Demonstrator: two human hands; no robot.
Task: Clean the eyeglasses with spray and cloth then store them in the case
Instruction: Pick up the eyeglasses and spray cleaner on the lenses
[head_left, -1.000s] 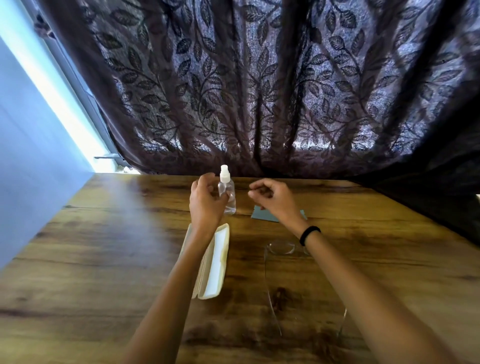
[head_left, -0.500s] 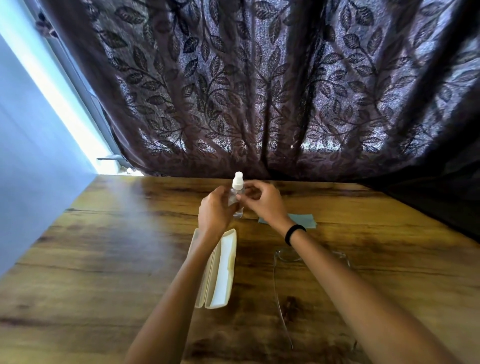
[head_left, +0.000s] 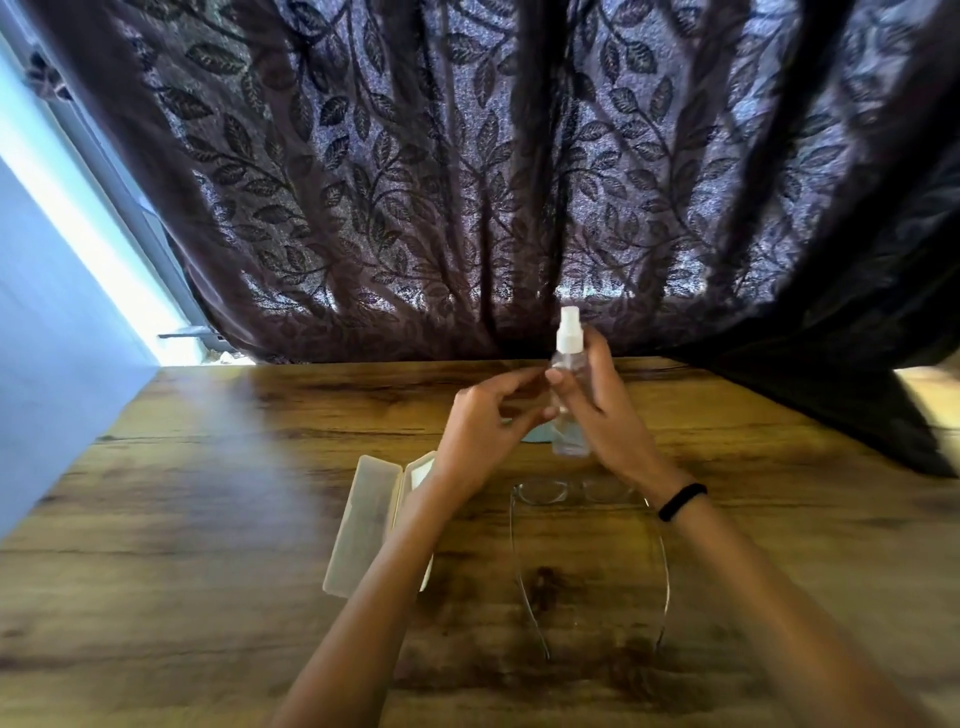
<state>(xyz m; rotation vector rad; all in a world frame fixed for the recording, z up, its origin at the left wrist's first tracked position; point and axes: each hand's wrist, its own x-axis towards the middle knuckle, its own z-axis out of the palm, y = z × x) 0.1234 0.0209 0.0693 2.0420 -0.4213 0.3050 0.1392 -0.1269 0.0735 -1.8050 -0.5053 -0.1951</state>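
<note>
Spray bottle (head_left: 567, 384) now off desk (head_left: 208, 493), lifted upright above eyeglasses (head_left: 582, 493); half second ago both hands met at it lower down. My right hand (head_left: 602, 410) wraps bottle body, fingers closed round it. My left hand (head_left: 488, 421) just left of bottle, fingers loosely curled, fingertips near it, holding nothing I can see. Eyeglasses lie unfolded on desk under bottle, open case (head_left: 374, 525) left of them, cloth (head_left: 537, 434) mostly hidden behind hands. Means: bottle ready, spraying lenses likely next.
</note>
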